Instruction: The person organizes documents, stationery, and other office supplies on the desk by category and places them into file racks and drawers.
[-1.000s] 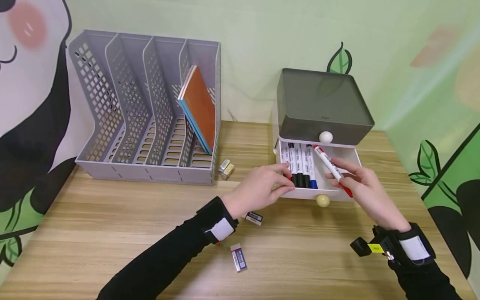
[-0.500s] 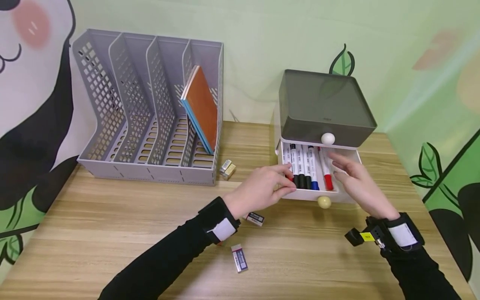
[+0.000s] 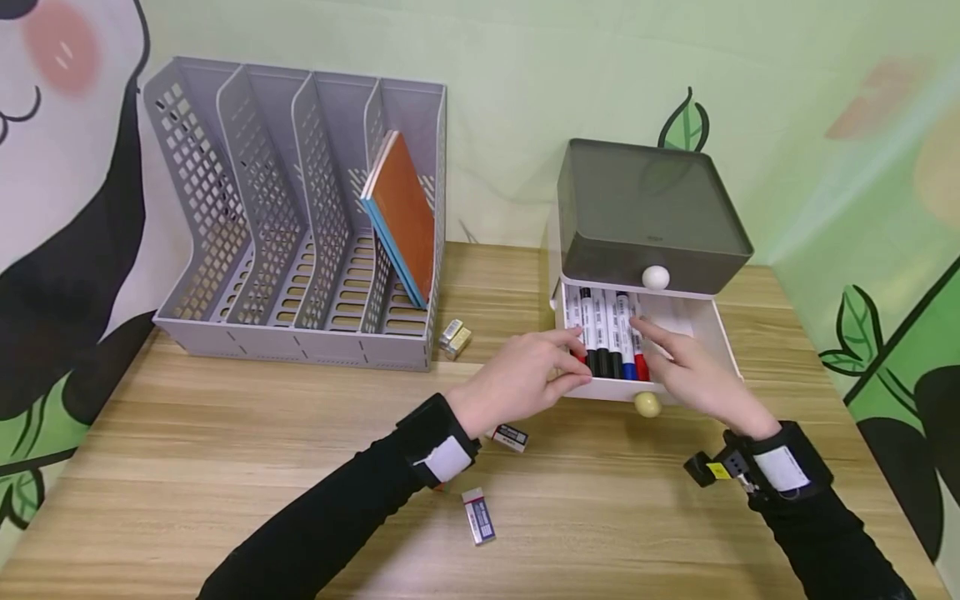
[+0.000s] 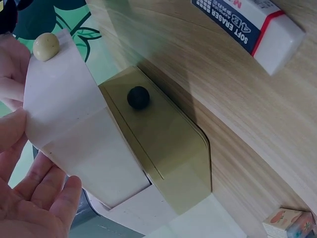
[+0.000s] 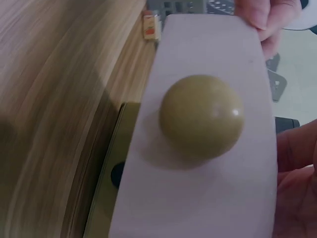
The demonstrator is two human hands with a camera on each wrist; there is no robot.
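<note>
A white drawer [image 3: 731,350] with a yellow round knob [image 3: 647,405] stands pulled out below a dark grey top drawer [image 3: 652,200]. Several whiteboard markers [image 3: 602,329] lie side by side in it, with black, blue and red caps. At the drawer's front left corner, my left hand [image 3: 525,379] holds the rim between thumb and fingers. My right hand [image 3: 693,371] reaches over the front wall, its fingers extended against the rightmost red marker [image 3: 641,367], which lies beside the blue-capped one. In the right wrist view, the drawer front [image 5: 198,198] hides part of the right hand.
A grey file rack [image 3: 300,342] holds thin books [image 3: 405,217] in its right compartment. Small boxed erasers [image 3: 453,338] sit beside it. Another eraser [image 3: 478,517] lies nearer on the table [image 3: 300,442], and one [image 3: 510,437] is partly behind the left wrist.
My right hand has laid the red marker in the drawer and let go of it. The marker has since slid left against the others. My left hand has stayed at the corner.
</note>
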